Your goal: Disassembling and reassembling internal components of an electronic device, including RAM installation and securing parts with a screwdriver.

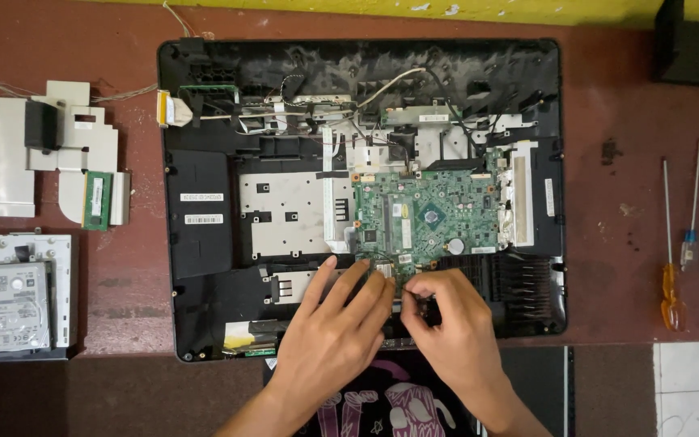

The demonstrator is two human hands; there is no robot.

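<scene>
Filling most of the table (624, 121), a reddish-brown top, is an opened computer case (204, 267), black, lying flat with its inside up and reaching from near the far edge almost to the near edge. Inside it a grey metal plate (285, 214) sits left of centre, and a green board (426, 218) lies just right of that, with white and black cables (382, 85) running along the case's far side.

Near the table's left edge lies a bent metal shield (2, 154), with a small green memory stick (96, 200) resting on its near right part. Closer to the near left corner a hard drive (11, 303) sits in a metal tray (62, 291). Toward the right edge, well apart from the case, lie two screwdrivers: an orange-handled one (671, 287) and a slimmer blue-handled one (691, 239) just beside it.

Both hands work at the near edge of the board. The left hand (329, 336) lies flat, fingers spread and open, fingertips touching the board's near left corner and the case beside it; it holds nothing. The right hand (455, 324) is curled, thumb and forefinger pinched together on something small and dark at the board's near edge; what it is I cannot tell.
</scene>
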